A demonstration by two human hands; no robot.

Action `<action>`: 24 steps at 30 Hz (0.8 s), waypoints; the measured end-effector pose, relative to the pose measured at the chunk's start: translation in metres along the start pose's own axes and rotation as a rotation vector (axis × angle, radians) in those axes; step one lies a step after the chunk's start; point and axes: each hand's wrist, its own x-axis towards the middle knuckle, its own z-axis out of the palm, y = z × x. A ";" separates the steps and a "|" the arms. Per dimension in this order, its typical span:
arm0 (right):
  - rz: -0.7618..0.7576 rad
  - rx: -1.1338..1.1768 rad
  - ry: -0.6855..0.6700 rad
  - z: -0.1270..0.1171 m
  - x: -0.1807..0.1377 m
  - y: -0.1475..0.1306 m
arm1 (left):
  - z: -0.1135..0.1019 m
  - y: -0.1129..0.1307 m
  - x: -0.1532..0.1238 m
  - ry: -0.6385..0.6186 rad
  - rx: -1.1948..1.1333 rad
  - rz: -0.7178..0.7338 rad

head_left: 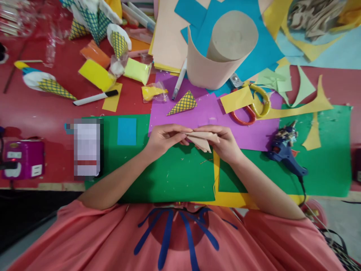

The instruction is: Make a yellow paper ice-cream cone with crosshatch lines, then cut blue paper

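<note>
Between both hands is a folded piece of beige craft foam or paper [203, 142], its layers fanning out toward the lower right. My left hand [167, 138] pinches its left end between thumb and fingers. On the other side, my right hand [224, 141] grips the right end, thumb partly hidden behind the layers. Just beyond the hands lies a small yellow cone with a dark grid pattern [183, 103], on a purple sheet [160, 113]. Below the hands spreads a green sheet [169, 177].
A curled beige sheet [217, 71] stands behind. Red-and-yellow-handled scissors [244, 113] lie right of centre, and a blue glue gun [289, 154] with its cord rests at right. A blurred-out phone-like object [87, 148], a blue square [126, 131] and a marker [96, 98] are at left.
</note>
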 end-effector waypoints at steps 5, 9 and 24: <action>-0.189 -0.216 -0.035 -0.006 -0.003 -0.006 | -0.002 -0.007 0.002 0.078 -0.023 -0.050; 0.050 0.131 -0.038 -0.001 -0.004 -0.005 | -0.001 -0.006 0.001 0.134 0.055 0.050; 0.098 -0.029 0.170 -0.005 0.005 -0.011 | -0.007 0.009 0.003 0.096 0.587 0.377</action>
